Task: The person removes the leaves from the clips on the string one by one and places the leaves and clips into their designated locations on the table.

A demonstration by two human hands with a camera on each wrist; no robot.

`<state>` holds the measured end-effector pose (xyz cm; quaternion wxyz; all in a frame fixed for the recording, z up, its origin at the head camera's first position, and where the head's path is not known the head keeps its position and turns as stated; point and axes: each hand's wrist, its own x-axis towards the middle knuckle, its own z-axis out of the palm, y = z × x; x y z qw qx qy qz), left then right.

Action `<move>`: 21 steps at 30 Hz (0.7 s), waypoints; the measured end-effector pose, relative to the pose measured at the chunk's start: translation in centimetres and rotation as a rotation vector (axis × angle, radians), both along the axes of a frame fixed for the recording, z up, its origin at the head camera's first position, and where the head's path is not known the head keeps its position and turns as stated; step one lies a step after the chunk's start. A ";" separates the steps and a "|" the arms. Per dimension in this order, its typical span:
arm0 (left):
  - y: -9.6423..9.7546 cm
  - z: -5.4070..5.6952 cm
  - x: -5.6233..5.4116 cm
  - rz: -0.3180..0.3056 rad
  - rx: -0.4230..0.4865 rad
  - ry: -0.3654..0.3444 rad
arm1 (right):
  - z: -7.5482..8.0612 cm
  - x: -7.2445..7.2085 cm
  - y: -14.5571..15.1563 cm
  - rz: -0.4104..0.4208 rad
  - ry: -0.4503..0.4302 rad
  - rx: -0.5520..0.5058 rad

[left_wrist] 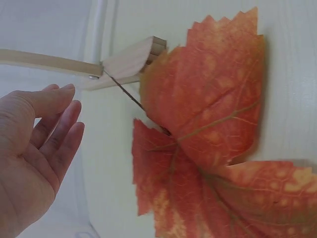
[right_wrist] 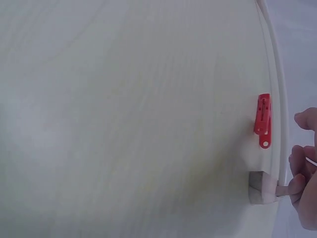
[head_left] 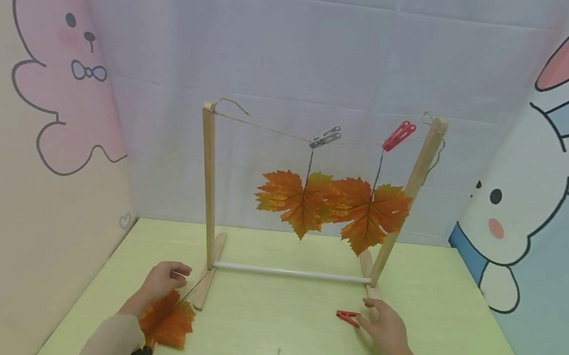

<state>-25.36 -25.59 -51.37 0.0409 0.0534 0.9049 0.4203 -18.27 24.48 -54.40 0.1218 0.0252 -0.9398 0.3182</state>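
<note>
My left hand (head_left: 163, 281), fingers loosely bent, hovers at the left beside an orange-red artificial maple leaf (left_wrist: 218, 99). The leaf lies on the table, and its thin dark stem (left_wrist: 130, 96) points toward the wooden foot of the stand. My right hand (head_left: 387, 326) is over the right part of the table with its thumb and fingers apart. A red clothespin (right_wrist: 263, 119) lies just beyond its fingertips; in the head view the thumb overlaps the clothespin's end. Neither hand grips anything.
A wooden stand (head_left: 209, 180) with a white crossbar (head_left: 289, 272) carries a string (head_left: 264, 126). A grey clothespin (head_left: 325, 137) and a red clothespin (head_left: 399, 136) each hold a hanging maple leaf by its stem. Cartoon-printed cloth (head_left: 299, 55) surrounds the table.
</note>
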 end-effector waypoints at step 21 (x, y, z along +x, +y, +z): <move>5.1 4.8 -1.5 -0.245 0.032 0.145 | 8.9 -2.0 -0.5 0.164 0.057 0.073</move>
